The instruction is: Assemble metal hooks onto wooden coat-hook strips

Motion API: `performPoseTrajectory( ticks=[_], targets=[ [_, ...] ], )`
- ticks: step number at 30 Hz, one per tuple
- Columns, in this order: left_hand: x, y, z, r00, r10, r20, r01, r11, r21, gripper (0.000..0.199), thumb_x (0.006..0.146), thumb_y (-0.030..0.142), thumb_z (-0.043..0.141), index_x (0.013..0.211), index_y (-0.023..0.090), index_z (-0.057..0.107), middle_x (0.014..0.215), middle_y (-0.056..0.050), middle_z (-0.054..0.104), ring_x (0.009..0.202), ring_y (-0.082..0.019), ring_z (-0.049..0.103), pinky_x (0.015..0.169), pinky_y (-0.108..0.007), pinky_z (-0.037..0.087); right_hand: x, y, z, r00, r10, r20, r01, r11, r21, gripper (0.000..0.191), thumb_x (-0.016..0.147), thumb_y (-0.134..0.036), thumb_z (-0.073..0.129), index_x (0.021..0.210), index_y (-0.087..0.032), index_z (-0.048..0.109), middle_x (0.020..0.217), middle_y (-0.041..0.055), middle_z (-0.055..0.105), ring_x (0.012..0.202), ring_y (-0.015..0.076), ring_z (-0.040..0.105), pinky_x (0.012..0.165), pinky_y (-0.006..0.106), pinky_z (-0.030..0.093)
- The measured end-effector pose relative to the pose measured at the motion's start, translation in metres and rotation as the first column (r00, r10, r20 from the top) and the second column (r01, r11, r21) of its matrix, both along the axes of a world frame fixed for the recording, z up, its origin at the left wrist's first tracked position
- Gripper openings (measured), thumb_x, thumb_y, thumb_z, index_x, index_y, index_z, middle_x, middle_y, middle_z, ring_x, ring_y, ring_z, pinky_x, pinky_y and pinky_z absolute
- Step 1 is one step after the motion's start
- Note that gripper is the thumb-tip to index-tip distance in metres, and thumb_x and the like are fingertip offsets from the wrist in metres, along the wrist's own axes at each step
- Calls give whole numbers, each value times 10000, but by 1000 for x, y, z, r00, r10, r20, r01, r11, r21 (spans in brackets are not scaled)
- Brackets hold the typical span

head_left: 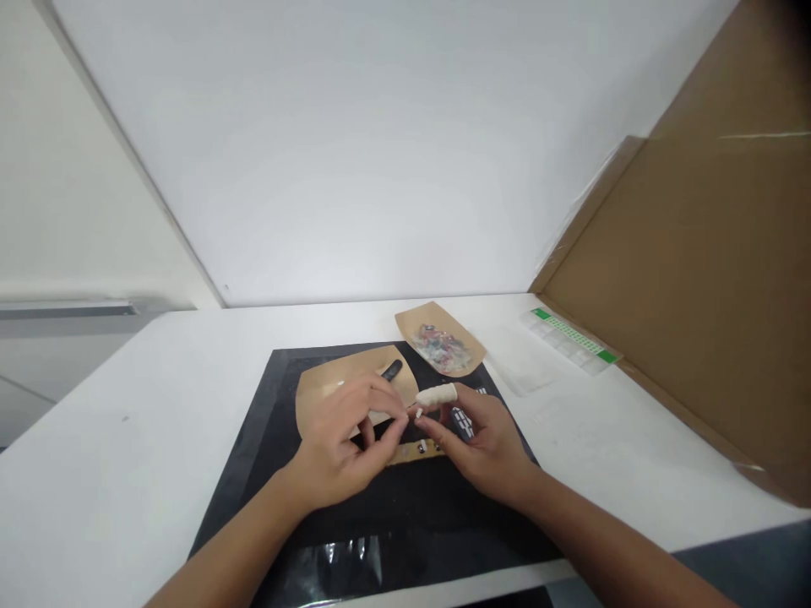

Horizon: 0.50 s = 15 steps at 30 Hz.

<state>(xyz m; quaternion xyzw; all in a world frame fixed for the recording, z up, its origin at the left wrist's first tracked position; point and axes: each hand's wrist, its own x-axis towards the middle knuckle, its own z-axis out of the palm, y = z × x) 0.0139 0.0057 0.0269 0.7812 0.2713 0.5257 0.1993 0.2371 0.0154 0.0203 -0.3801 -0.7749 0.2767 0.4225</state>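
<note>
One small white piece (419, 413) sits between left hand (348, 441) and right hand (492, 443).

Whatever the left hand (351, 435) pinches at its fingertips is too small to tell. The small white piece (419, 413) at the right hand's (491, 443) thumb tip is too tiny to identify. Just below the fingertips, a brown strip (411, 453) runs behind both hands, its ends hidden. The left hand covers part of the tray (310, 390) beyond it and the lower end of a black tool (394, 370). Farther off, beyond the right hand, a colourful heap (443, 348) blurs together. To that hand's right, the cardboard (728, 253) is cut off by the picture's edge.
</note>
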Motion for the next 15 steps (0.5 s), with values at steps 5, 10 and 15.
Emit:
performPoseTrajectory(
  ticks=[5, 10, 15],
  targets=[
    [-16, 14, -2, 954, 246, -172, -229, 967, 114, 122, 956, 97, 646, 1028, 187, 686, 967, -65, 708, 865, -151, 658, 557, -184, 510, -1, 2, -2, 999, 26, 34, -23, 996, -81, 174, 966, -279, 692, 1135, -256, 660, 981, 11, 788, 818, 162, 719, 683, 270, 553],
    [-30, 30, -9, 859, 447, -249, -422, 894, 149, 118, 994, 151, 604, 979, 185, 716, 954, -55, 728, 839, -157, 683, 694, -254, 561, -1, 1, -5, 990, 59, 125, -43, 991, -129, 176, 952, -289, 685, 1103, -262, 600, 1061, 16, 808, 867, 177, 739, 568, 238, 533],
    [-37, 36, -15, 808, 490, -327, -490, 867, 91, 138, 957, 139, 634, 931, 199, 756, 968, -43, 776, 806, -170, 718, 747, -291, 575, -2, 1, -4, 985, 84, 149, -68, 992, -108, 220, 953, -270, 666, 1148, -269, 563, 1065, 15, 818, 919, 194, 768, 572, 256, 543]
  ],
)
